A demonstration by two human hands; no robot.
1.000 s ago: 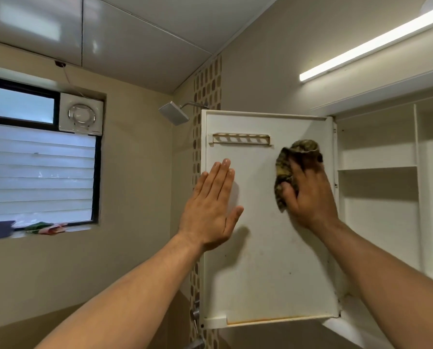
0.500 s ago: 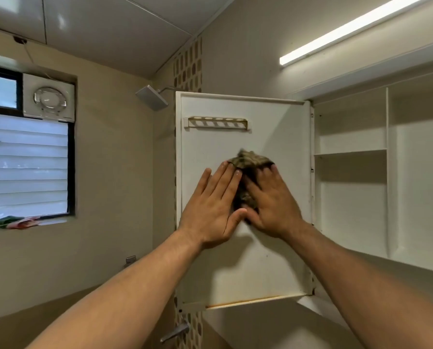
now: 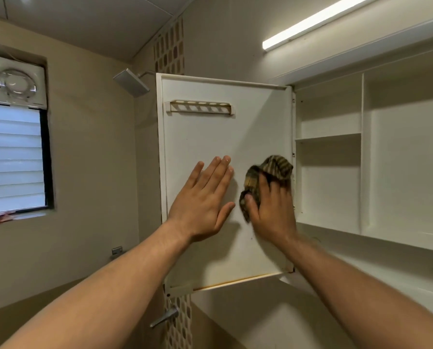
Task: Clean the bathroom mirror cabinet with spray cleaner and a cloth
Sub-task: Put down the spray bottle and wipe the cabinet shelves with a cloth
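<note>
The white cabinet door [image 3: 205, 137] hangs swung open to the left, its inner face toward me. My left hand [image 3: 203, 200] lies flat against that face with straight fingers. My right hand [image 3: 270, 207] presses a crumpled dark striped cloth [image 3: 273, 170] onto the door near its hinge edge, with my fingers spread over the cloth. A slotted holder [image 3: 200, 107] is fixed near the door's top. No spray cleaner is in view.
The white cabinet interior [image 3: 406, 159] with a shelf [image 3: 327, 136] and a divider stands open on the right. A shower head [image 3: 132, 82] sits left of the door, a tap lever [image 3: 165, 317] below it. A window [image 3: 11, 157] and fan [image 3: 15, 83] are at left.
My right hand has swept the cloth across the door: from upper right to the middle beside my left hand, then back right toward the hinge edge. My left hand stayed flat.
</note>
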